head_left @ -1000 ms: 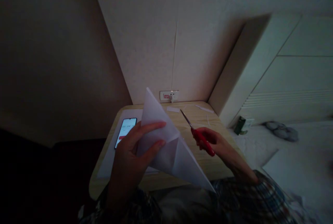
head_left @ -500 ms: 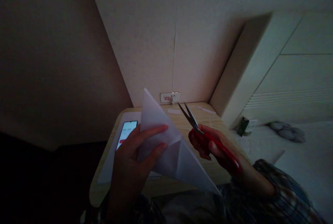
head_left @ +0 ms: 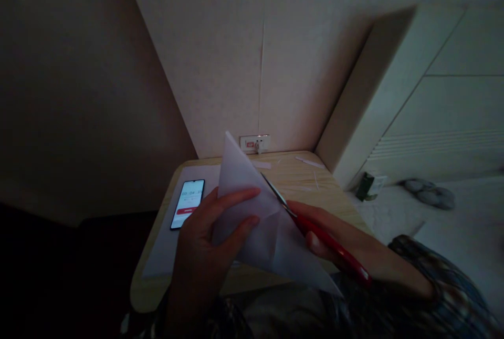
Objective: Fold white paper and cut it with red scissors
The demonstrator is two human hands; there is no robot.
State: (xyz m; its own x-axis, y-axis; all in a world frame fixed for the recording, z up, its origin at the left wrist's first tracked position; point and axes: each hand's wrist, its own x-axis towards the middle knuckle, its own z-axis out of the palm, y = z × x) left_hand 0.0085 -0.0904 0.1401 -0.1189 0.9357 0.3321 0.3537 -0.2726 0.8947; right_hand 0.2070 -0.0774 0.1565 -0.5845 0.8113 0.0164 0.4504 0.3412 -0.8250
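Observation:
My left hand (head_left: 205,234) is closed around a folded white paper triangle (head_left: 255,213), held up over a small wooden table (head_left: 299,181). Two fingers lie across the paper's face. My right hand (head_left: 338,247) grips red-handled scissors (head_left: 331,247). Their metal blades (head_left: 273,192) lie against the paper's right edge, and part of them is hidden by the sheet. The room is dim.
A lit phone (head_left: 188,203) lies on a white sheet (head_left: 169,244) at the table's left side. Paper scraps (head_left: 309,162) litter the back of the table. A wall socket (head_left: 255,143) sits behind it. A bed with a white headboard (head_left: 433,118) fills the right.
My right hand lifted the scissors, spread their blades, and brought them left onto the paper's edge. My left hand kept holding the paper.

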